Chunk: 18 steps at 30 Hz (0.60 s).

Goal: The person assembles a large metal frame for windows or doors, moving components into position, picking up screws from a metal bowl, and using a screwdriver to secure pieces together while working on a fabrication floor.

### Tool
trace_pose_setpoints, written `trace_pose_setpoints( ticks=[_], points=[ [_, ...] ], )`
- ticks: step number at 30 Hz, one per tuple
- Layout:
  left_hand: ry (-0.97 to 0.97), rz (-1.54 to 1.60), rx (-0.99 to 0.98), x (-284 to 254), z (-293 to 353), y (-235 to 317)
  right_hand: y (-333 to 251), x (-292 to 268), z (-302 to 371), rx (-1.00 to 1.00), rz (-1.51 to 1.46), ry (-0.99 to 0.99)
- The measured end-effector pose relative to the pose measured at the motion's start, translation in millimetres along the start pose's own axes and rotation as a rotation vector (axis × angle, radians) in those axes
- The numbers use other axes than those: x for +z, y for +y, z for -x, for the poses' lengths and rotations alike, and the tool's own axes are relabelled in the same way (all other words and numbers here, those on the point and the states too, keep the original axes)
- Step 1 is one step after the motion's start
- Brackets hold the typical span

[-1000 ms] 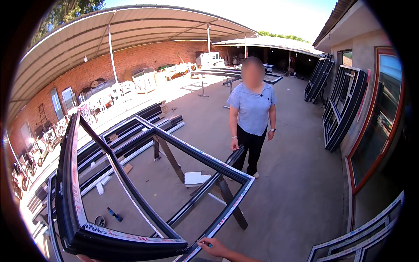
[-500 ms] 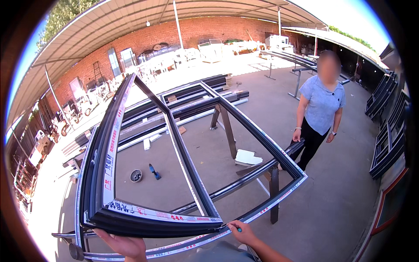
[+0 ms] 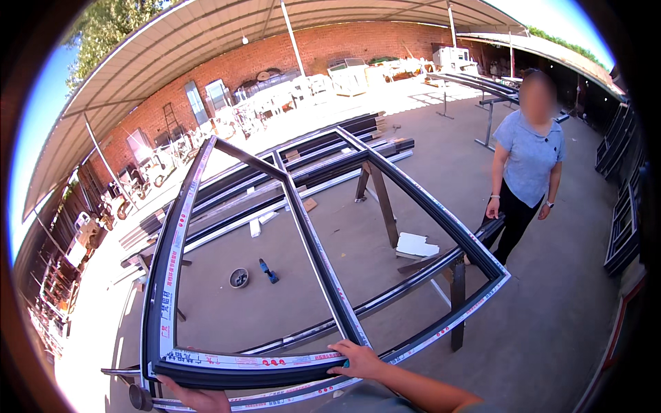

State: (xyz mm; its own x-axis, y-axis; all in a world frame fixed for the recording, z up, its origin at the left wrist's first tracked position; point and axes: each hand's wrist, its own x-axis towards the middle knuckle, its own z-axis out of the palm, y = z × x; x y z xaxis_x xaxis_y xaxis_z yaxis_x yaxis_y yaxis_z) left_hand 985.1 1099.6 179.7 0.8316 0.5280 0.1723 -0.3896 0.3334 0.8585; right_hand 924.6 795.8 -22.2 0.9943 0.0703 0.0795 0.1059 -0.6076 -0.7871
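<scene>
Right hand (image 3: 361, 362) is pinching the black rectangular sash with white printed film (image 3: 167, 303); left hand (image 3: 197, 398), can't tell, grip's half hidden. Sash overlaps the bigger black rectangular frame (image 3: 432, 212), near edge not flush.

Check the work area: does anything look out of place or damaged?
The white sheet near the trestle leg has a ragged edge, as if broken. A blue tool lies on the ground below the black frame, beside a round container.
</scene>
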Motion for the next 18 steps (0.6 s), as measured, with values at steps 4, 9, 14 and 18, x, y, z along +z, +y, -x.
trace_pose_setpoints(
  ticks=[4,9,14,18],
  points=[
    [-0.023,0.004,-0.028,-6.6,-5.5,-5.4,4.9,8.5,-11.0,-0.035,0.07,-0.057],
    [0.098,0.019,-0.042,-35.6,-17.2,-9.3,1.7,19.8,-30.1,-0.096,0.156,-0.194],
    [0.222,-0.001,-0.152,-58.3,-27.5,-16.3,-15.9,29.8,-59.6,-0.123,0.257,-0.41],
    [0.184,0.069,-0.244,-97.1,-44.5,-28.8,-61.2,36.9,-85.0,-0.228,0.278,-0.502]
  ],
)
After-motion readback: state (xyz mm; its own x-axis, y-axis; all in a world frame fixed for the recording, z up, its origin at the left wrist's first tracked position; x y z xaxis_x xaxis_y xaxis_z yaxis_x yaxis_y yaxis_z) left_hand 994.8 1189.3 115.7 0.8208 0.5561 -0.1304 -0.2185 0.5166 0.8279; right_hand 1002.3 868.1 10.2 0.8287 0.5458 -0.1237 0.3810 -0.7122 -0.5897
